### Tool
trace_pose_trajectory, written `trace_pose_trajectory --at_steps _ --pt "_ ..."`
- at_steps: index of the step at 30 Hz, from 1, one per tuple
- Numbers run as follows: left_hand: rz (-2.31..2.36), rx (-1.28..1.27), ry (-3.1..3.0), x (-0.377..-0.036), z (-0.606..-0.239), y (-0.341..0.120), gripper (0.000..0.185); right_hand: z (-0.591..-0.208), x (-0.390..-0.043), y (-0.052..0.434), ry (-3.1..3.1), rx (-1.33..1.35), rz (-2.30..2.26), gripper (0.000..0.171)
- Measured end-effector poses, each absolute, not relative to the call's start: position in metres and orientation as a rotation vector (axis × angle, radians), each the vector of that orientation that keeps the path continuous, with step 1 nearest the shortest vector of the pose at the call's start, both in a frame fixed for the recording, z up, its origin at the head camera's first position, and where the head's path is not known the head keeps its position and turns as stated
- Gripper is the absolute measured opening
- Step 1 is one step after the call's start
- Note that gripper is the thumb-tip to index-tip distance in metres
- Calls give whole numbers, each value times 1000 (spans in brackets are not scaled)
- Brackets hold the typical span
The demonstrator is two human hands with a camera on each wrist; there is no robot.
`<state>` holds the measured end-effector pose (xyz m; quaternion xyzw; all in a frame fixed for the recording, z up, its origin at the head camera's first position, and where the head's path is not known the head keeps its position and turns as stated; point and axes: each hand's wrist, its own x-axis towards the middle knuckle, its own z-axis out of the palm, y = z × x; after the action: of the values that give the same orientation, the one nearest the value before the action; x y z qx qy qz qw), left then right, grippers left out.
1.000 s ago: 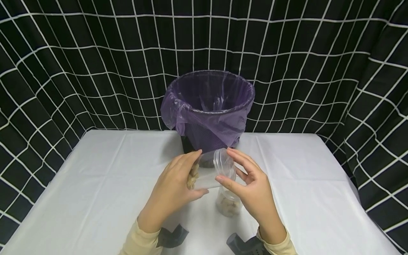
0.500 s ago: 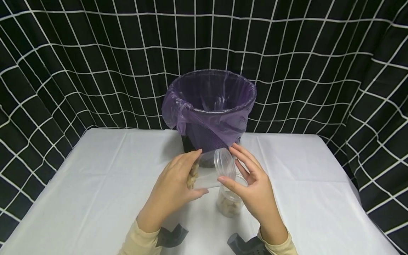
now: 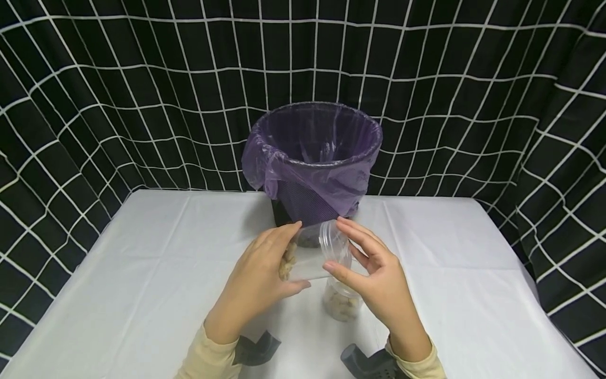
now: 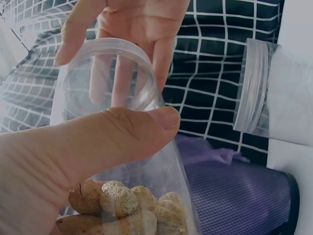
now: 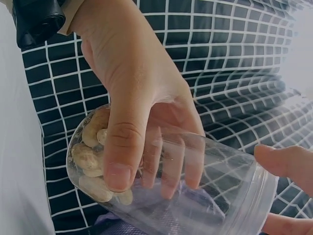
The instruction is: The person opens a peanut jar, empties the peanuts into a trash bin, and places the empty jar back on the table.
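Little has changed: the left hand [image 3: 258, 281] still grips the tilted jar of nuts [image 3: 303, 258] above the table [image 3: 142, 273], the right hand [image 3: 379, 279] still pinching its lid [image 3: 333, 243]. A second jar [image 3: 342, 302] stands below; the lined bin [image 3: 312, 158] rises just behind.

Purple-lined bin [image 3: 314, 158] at twelve o'clock on the white table [image 3: 142, 273] — black grid-patterned curtain [image 3: 118, 79] behind

Clear jar [image 3: 307, 258]; purple bin liner [image 3: 307, 158]; black-white grid curtain [image 3: 142, 79]
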<state>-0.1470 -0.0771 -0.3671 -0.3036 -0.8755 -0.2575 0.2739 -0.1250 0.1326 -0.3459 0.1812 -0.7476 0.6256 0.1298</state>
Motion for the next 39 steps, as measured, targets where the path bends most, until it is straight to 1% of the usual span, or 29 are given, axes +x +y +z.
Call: trace_pose_trajectory --at_steps 5,11,16,20,24,30,39 --pt "-692 -815 -2371 -146 -366 -77 97 -347 -126 131 -2156 524 1798 65" --pt "-692 -814 -2404 -144 -364 -76 96 -343 -124 132 -2269 405 1773 61" --pt "-721 -819 -2409 -144 -365 -76 97 -341 -124 135 -2280 441 1775 62" --pt "-730 -823 -2406 -144 -365 -76 97 -343 -124 136 -2274 469 1773 70" --pt "-722 -818 -2386 -145 -364 -75 97 -343 -124 135 -2286 444 1756 77" --pt "-706 -816 -2372 -145 -365 -76 97 -343 -124 135 -2334 397 1728 73" --pt "-702 -818 -2382 -145 -365 -76 97 -342 -122 134 -2326 450 1741 69"
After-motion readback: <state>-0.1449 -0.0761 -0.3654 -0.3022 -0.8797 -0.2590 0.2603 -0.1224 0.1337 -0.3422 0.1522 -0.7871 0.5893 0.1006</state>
